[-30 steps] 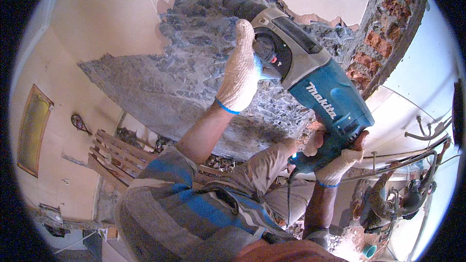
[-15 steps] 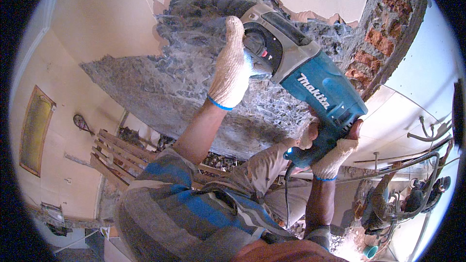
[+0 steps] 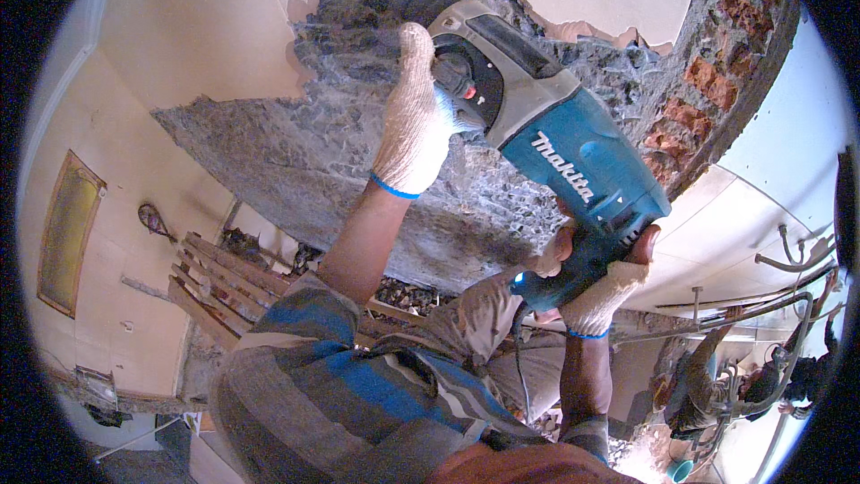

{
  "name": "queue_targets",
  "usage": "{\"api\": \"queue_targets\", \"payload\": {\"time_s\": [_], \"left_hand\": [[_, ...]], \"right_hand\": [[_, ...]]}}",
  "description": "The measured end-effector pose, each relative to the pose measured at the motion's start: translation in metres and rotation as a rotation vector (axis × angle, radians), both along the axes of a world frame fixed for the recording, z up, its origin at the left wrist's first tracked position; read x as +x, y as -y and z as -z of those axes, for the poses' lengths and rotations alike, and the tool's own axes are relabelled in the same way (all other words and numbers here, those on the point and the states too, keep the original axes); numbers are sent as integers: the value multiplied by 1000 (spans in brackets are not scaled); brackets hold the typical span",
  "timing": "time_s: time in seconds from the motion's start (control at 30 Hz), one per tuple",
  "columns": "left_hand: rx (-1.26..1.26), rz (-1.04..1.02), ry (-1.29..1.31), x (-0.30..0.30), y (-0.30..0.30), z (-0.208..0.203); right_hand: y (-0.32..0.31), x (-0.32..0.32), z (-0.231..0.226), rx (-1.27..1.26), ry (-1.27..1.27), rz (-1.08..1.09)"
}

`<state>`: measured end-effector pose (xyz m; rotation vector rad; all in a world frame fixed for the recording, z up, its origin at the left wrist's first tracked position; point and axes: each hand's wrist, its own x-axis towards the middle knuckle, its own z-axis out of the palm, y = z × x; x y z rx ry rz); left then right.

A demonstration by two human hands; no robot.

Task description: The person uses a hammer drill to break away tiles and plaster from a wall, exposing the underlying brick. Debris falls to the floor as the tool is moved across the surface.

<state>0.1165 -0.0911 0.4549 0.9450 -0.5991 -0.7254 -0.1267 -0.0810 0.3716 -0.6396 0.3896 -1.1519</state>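
A teal and grey rotary hammer (image 3: 573, 139) slants across the middle, its front end against a rough grey chipped wall patch (image 3: 349, 81). My left hand (image 3: 414, 121), in a white knit glove with a blue cuff, is wrapped at the tool's front near its side grip; its fingers are partly hidden. My right hand (image 3: 600, 291), in a matching glove with bare fingertips, grips the rear handle. From that handle's base a dark cord (image 3: 521, 367) hangs down. Dark shadow at the front end hides the bit's tip.
Exposed red brick (image 3: 712, 81) borders the patch at the upper right. Wooden slats (image 3: 219, 282) and rubble (image 3: 408, 296) lie below left. Pipes (image 3: 793, 260) run along the right. Another person (image 3: 703, 385) is at the lower right, near a green bucket (image 3: 681, 469).
The rotary hammer and both my hands have shifted slightly left in the picture. My grip stays the same. At the lower right, the people in the background have moved a little.
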Motion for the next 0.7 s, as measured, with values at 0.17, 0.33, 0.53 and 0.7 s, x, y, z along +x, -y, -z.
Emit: {"api": "queue_targets", "payload": {"time_s": [0.17, 0.33, 0.53, 0.7], "left_hand": [[-28, -12, 51, -3, -2, -2], [-37, -16, 40, 6, -2, -6], [-31, -58, 45, 13, -13, -5], [-41, -187, 208, 9, -14, -1]], "right_hand": [[7, 4, 4, -77, -34, 29], [10, 12, 7, -50, -96, 75], [2, 18, 8, -15, 52, -93], [-4, 21, 9, -37, 65, -30]]}}
